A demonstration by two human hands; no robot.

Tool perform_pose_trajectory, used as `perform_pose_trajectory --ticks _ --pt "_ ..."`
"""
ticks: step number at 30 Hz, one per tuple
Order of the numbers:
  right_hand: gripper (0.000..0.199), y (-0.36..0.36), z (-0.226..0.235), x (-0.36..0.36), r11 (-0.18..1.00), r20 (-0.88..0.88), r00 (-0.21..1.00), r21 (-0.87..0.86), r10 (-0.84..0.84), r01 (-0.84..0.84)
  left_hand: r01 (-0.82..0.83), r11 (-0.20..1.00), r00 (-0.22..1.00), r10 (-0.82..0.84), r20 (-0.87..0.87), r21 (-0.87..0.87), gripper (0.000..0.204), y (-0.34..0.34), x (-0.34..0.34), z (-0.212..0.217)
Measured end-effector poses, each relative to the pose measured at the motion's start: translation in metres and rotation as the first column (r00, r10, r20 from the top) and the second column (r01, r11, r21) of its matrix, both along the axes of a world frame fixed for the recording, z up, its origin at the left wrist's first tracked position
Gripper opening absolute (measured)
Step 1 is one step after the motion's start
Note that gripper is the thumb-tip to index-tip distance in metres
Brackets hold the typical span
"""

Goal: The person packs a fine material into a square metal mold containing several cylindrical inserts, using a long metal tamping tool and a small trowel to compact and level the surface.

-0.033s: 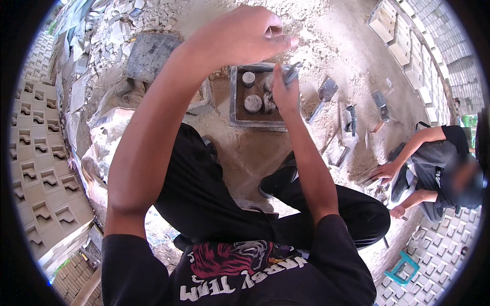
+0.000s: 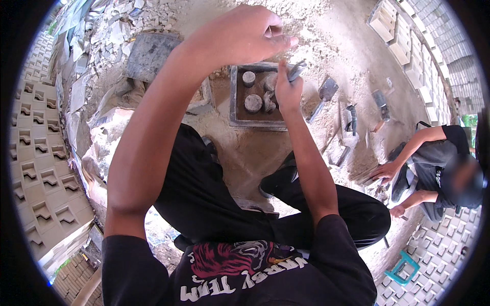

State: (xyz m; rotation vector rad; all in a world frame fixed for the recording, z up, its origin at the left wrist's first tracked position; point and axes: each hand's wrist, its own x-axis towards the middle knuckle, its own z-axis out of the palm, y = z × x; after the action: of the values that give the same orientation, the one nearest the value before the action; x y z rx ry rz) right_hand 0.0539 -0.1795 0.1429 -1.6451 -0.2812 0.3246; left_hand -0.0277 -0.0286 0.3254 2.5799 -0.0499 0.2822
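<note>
In front of me is a dark rectangular box frame (image 2: 234,97) with a brown bed inside. On that bed stand a small round pale-topped block (image 2: 248,78), a larger round block (image 2: 253,103) and a lumpy grey piece (image 2: 269,102). Another rounded piece is partly covered by my right hand (image 2: 289,93), whose fingers are wrapped round a short dark grey tool (image 2: 296,70) over the frame's right side. Beyond the far edge, raised above the box, my left hand (image 2: 255,31) has its fingers curled and thumb stretched to the right; whatever they hold is hidden.
A dark square board (image 2: 151,56) leans by rubble (image 2: 109,30) at left. Right of the box lie a small shovel-like tool (image 2: 327,90) and a dark-headed tool (image 2: 380,99). A person (image 2: 434,158) crouches at right, near a teal stool (image 2: 403,268). Stacked pale blocks (image 2: 41,168) line the left.
My right hand has shifted slightly right and toward me, and the tool in it has turned a little. My left hand looks the same.
</note>
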Motion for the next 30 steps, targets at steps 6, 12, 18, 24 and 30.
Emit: perform_pose_trajectory --ticks 6,12,18,24,30 --pt "0.035 0.007 -0.046 0.013 0.989 0.273 0.951 -0.017 0.148 -0.149 -0.007 0.999 1.000 0.008 0.013 -0.046 0.045 -0.002 0.002 0.009" --pt "0.027 0.016 -0.029 0.016 0.920 0.078 0.976 0.324 0.205 -0.219 -0.034 0.997 0.998 0.037 0.042 -0.076 0.048 0.007 -0.005 0.008" --pt "0.020 0.032 -0.016 0.020 0.933 -0.037 0.964 0.264 0.262 -0.243 -0.028 0.999 0.998 0.030 0.050 -0.045 0.049 0.008 -0.009 0.005" --pt "0.023 0.042 -0.028 0.022 0.932 0.090 0.930 0.046 0.355 -0.360 -0.006 0.996 0.999 0.010 0.045 -0.092 0.048 0.005 -0.011 0.005" --pt "0.025 0.056 -0.031 0.012 0.907 0.082 0.904 -0.086 0.419 -0.412 -0.090 0.992 0.991 0.098 0.089 -0.090 0.049 0.021 -0.018 0.008"
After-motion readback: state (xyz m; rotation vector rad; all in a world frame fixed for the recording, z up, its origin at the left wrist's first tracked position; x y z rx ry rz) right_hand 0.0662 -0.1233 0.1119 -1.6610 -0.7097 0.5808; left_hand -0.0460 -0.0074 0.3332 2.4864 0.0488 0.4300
